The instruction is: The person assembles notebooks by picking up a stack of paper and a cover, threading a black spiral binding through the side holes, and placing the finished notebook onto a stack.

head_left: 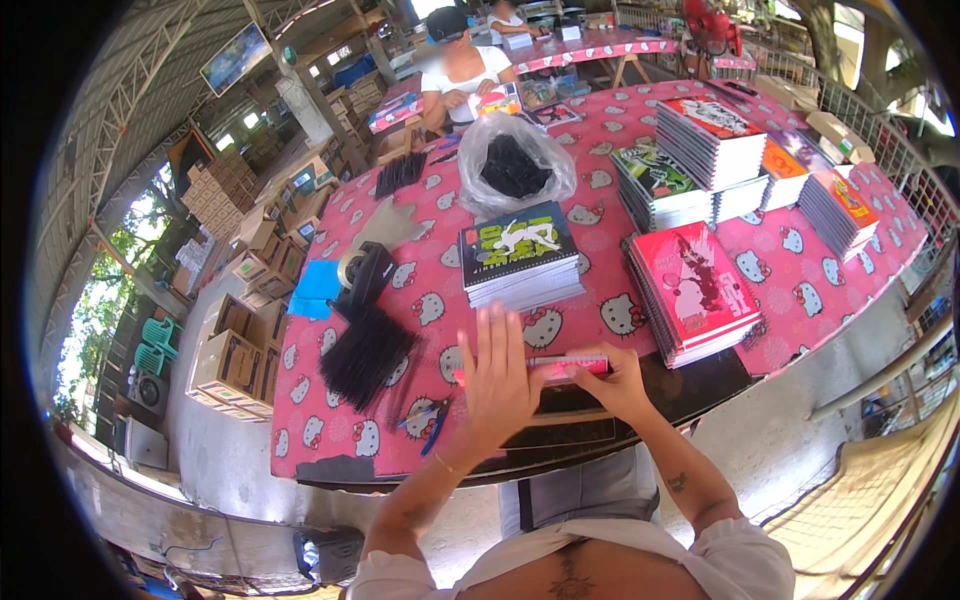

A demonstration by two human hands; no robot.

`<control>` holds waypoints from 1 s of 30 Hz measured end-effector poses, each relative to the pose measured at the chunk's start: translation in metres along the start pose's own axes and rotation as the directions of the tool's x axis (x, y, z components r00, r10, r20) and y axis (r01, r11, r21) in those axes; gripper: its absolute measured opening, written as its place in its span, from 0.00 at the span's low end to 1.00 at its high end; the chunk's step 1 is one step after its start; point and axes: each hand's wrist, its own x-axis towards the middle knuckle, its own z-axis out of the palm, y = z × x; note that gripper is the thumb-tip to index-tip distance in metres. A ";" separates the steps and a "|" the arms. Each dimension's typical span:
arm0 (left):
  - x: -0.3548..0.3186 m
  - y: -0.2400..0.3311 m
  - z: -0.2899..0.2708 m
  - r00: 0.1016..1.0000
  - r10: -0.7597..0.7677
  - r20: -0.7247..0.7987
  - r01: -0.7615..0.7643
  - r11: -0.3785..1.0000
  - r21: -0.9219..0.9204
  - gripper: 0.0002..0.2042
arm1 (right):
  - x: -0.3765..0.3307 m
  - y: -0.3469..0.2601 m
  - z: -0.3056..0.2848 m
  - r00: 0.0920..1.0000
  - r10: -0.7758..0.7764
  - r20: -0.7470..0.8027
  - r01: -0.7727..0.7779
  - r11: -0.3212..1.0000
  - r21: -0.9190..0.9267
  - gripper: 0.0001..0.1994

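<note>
Near the table's front edge, my right hand (615, 382) pinches the right end of a pink notebook (562, 364), held on edge so that mostly a narrow side shows. My left hand (498, 375) is open, its fingers straight and pointing away from me, against or just in front of the notebook's left end. Beyond them stands a stack of notebooks with black, green and white covers (520, 250). A stack of red spiral notebooks (692, 290) is to the right. Left of my hands lie a pile of thin black binding coils (365, 355) and blue-handled scissors (432, 425).
A black tape dispenser (362, 278) and a blue sheet (314, 290) lie at left. A clear plastic bag of black coils (515, 165) stands farther back. More notebook stacks (710, 140) fill the right. Across the pink table (430, 310) sits a co-worker (465, 70); cardboard boxes (235, 355) line the floor.
</note>
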 end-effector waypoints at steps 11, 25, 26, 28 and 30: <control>0.016 -0.015 -0.048 0.997 0.029 0.073 0.005 0.908 -0.419 0.16 | -0.004 0.002 -0.007 0.999 -0.013 0.032 0.011 0.998 0.058 0.10; 0.025 -0.041 -0.056 0.976 0.141 0.163 -0.008 0.780 -0.626 0.09 | 0.011 -0.010 -0.015 0.958 0.016 0.287 -0.050 0.993 0.110 0.11; 0.024 -0.039 -0.054 0.976 0.146 0.162 -0.013 0.780 -0.626 0.09 | 0.011 -0.012 -0.016 0.959 0.012 0.282 -0.044 0.993 0.106 0.10; 0.018 -0.034 -0.050 0.981 0.183 0.061 -0.122 0.836 -0.535 0.08 | 0.011 -0.012 -0.015 0.961 0.013 0.276 -0.043 0.994 0.104 0.10; 0.017 -0.032 -0.047 0.984 0.179 0.006 -0.152 0.855 -0.496 0.08 | 0.012 -0.011 -0.015 0.961 0.016 0.276 -0.041 0.995 0.086 0.10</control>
